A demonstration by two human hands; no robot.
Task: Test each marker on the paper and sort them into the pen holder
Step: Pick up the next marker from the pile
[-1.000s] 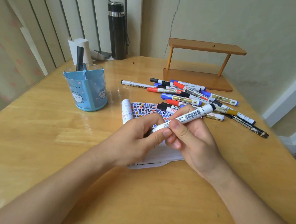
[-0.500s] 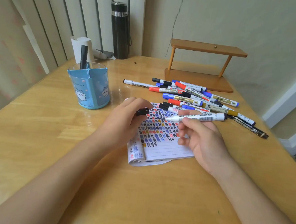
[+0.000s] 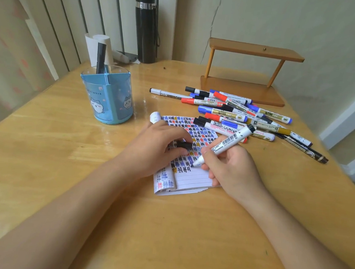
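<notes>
1. Two bare forearms reach in from the near edge across the wooden table [image 3: 167, 226].
2. The right hand [image 3: 234, 168] holds a white marker [image 3: 227, 142] in a writing grip, fingers curled round the barrel. The dark tip touches the notepad [image 3: 192, 180] at the lower end of the scribbles, and the black rear end tilts up to the right.
3. The left hand [image 3: 155, 151] rests on the left part of the pad and pinches a black cap [image 3: 184, 145] between thumb and fingers.
4. The notepad lies flat between the two hands. Its top page is covered with rows of small black, blue, red and gold marks (the lowest ruled lines are bare), and its left-hand pages curl over.
5. Just beyond the pad, a pile of markers [image 3: 235, 110] lies loose, with black, blue and red caps. The nearest ones overlap the pad's far edge.
6. Left of the pile and apart from the pad, the blue pen holder [image 3: 110, 98] stands upright, split into compartments. One black marker [image 3: 101, 56] stands in a rear compartment.
7. Farthest off, a wooden shelf [image 3: 255, 54] sits behind the pile, a black flask [image 3: 146, 30] stands by the wall, and a white paper roll [image 3: 107, 46] stands behind the holder.
</notes>
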